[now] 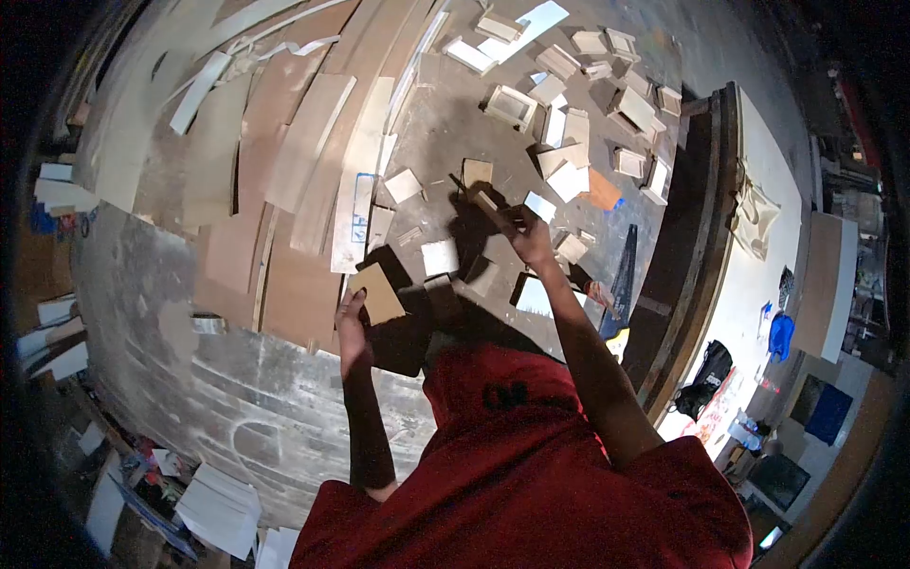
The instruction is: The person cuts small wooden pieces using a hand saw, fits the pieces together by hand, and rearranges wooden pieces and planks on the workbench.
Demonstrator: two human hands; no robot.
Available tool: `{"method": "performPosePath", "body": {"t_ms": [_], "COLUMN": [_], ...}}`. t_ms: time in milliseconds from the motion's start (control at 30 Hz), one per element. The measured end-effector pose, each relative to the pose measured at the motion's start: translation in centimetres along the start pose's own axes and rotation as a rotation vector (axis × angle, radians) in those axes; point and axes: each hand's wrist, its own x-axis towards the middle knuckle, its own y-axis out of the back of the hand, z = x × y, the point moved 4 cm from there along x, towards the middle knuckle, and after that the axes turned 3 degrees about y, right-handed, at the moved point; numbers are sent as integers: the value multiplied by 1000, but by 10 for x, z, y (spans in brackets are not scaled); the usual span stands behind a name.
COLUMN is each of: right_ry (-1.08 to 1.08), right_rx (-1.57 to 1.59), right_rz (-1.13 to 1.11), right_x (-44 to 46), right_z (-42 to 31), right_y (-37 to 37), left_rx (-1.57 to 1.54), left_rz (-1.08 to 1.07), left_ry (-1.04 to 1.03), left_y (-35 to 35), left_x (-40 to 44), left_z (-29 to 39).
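My left hand (351,327) grips a flat tan wooden board (379,296) by its left edge, thumb on top. Out in front, my right hand (531,242) is closed with a thin wooden piece (485,202) between the fingers. Just beyond that piece, a small square of wood (477,173) lies on the work surface in my shadow. A pale wooden block (439,256) rests between my two hands. To the right of my right forearm lies a long dark tapered blade, like a handsaw (626,270).
Small open wooden boxes (510,107) and offcuts are scattered over the far surface. Long boards (308,142) are stacked at the left. A white-topped bench (758,284) on the right carries a cloth bag (755,220) and a black bag (706,379).
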Motion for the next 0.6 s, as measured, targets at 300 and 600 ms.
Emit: {"method": "performPosePath", "body": {"t_ms": [300,600], "right_ry": [191,117], "right_rx": [-762,-534], "right_rz": [-188,-321], "right_x": [-88,-91], "right_z": [-39,-47], "right_y": [-22,-32], "left_rx": [77,101], "left_rz": [-1,5], "left_ry": [10,-10], "left_y": [16,0], "left_x": [1,-14], "left_z": [-12,-20]}}
